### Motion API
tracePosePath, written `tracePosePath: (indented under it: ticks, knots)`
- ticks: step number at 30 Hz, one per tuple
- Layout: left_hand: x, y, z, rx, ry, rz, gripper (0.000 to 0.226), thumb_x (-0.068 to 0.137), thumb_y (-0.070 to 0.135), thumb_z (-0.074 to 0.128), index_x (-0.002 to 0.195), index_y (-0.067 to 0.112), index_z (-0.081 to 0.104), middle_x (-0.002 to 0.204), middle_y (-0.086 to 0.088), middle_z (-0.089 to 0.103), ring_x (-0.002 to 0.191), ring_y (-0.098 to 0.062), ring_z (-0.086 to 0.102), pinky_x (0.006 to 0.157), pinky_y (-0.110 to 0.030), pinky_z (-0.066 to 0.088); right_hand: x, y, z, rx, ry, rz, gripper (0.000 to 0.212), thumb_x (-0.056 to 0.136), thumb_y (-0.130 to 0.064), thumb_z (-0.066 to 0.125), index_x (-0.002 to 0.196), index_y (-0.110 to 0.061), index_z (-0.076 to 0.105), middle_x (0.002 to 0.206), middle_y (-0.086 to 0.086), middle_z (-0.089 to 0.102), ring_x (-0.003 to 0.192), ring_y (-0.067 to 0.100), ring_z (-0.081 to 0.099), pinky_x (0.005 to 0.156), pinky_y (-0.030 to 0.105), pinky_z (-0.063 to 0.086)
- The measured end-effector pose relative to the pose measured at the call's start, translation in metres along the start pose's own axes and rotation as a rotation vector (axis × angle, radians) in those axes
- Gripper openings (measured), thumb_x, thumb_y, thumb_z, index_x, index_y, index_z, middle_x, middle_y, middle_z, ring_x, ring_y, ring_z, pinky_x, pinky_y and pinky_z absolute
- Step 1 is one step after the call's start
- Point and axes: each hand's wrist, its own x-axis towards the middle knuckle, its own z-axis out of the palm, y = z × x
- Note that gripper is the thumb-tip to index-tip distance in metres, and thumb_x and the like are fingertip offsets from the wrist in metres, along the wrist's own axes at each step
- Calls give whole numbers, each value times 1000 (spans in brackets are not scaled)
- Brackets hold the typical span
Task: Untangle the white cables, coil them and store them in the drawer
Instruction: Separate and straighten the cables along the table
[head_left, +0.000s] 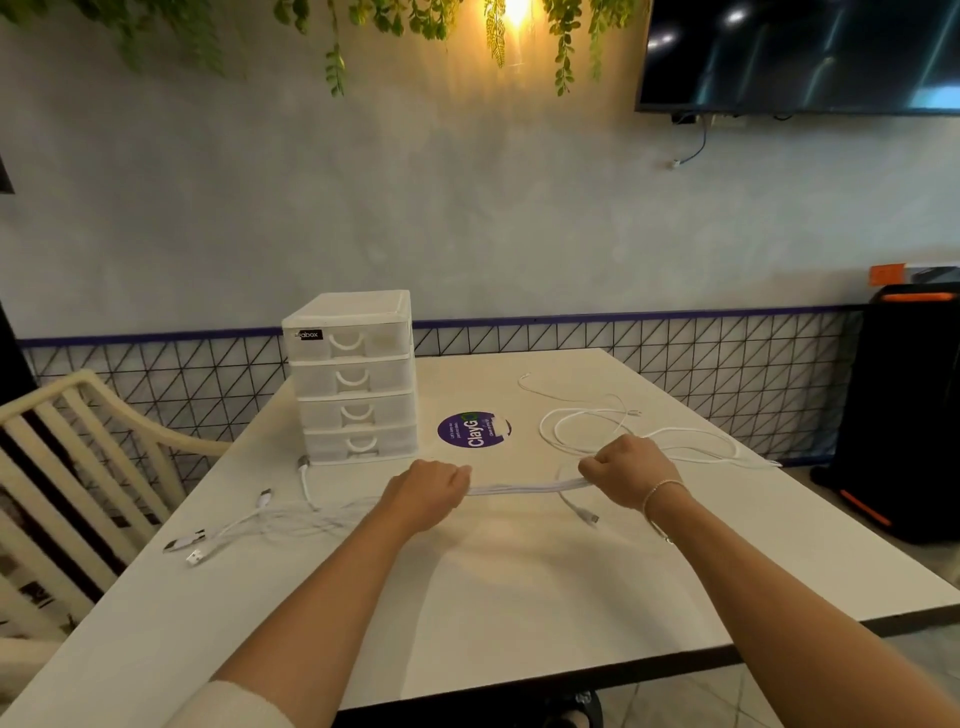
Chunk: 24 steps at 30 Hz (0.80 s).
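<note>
A cream slatted chair (78, 467) is standing at the far left, beside the white table (519, 597) I am working at. On the table's left part, a loose group of white cable ends (228, 525) is lying with its plugs fanned out toward the chair, the strands running right toward my left hand. Just behind them, a white four-drawer unit (356, 379) is standing upright near the table's back edge, all four drawers closed; one more plug (303, 462) is lying at its lower left corner.

My left hand (428, 491) is curling into a fist round a bundle of white cables (524, 489), knuckles up. The bundle is stretching straight across, just above the tabletop, to my right hand (623, 467), which is gripping its other end in the same clenched way, a thin bracelet (662, 491) circling that wrist. A short tail with a plug (589, 517) is hanging down from the bundle near my right hand and touching the table.

Between the drawer unit and my right hand, a round purple sticker (475, 429) is lying flat on the table. Behind my right hand, more white cable is lying in loose loops (597, 421), one thin end trailing toward the back edge. A black and orange speaker (904, 405) is standing on the floor at the far right
</note>
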Motion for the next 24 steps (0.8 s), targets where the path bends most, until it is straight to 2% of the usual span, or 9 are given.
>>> tracePosePath:
  ticks: [4,7,9,12,14,17,20,24]
  knots:
    - [-4,-24,-13,108,12,-19,42,99,35,27,70,13,49,81,-6,55,80,-24,49,68,-29,35,-2,-7,10,-85,20,1,27,83,-30,48,63,-15,59,65,2,51,72,25,50,52,24,32]
    - [-6,-38,-29,159,20,-27,40,98,35,29,71,14,49,80,-6,54,78,-23,48,67,-29,34,0,-14,17,-117,13,-15,30,84,-30,47,57,-17,50,62,1,48,71,25,51,56,25,35]
    - [-8,-52,-38,192,36,-47,39,97,34,31,71,14,51,83,-7,58,77,-23,49,66,-29,35,3,-16,16,-129,26,-13,29,85,-29,45,59,-17,50,66,2,51,72,26,52,59,26,37]
    - [-11,-77,-51,208,52,-89,39,96,36,33,63,21,48,86,-5,62,79,-21,50,66,-27,36,6,-14,16,-162,46,0,24,86,-28,45,72,-15,59,75,5,56,73,25,53,58,26,37]
    - [-12,-89,-61,202,44,-117,41,95,39,36,60,20,48,81,-1,61,77,-20,52,66,-26,37,8,-11,16,-179,56,11,25,87,-28,45,79,-14,63,78,6,57,74,25,52,60,26,38]
    - [-14,-110,-76,206,54,-193,41,92,38,42,57,20,50,71,2,60,71,-18,55,62,-25,39,11,-2,13,-183,95,42,22,87,-28,45,76,-15,60,85,9,63,74,26,51,62,27,39]
    - [-18,-127,-82,279,64,-232,37,91,37,43,61,20,55,73,1,63,72,-18,58,55,-24,36,14,3,11,-202,114,50,22,88,-28,44,75,-16,57,92,10,66,75,26,50,62,28,38]
    - [-16,-128,-72,327,57,-274,40,96,41,35,67,18,53,81,-4,61,79,-23,56,65,-28,38,17,1,13,-224,149,57,29,89,-28,41,88,-12,65,86,9,62,74,26,50,64,28,40]
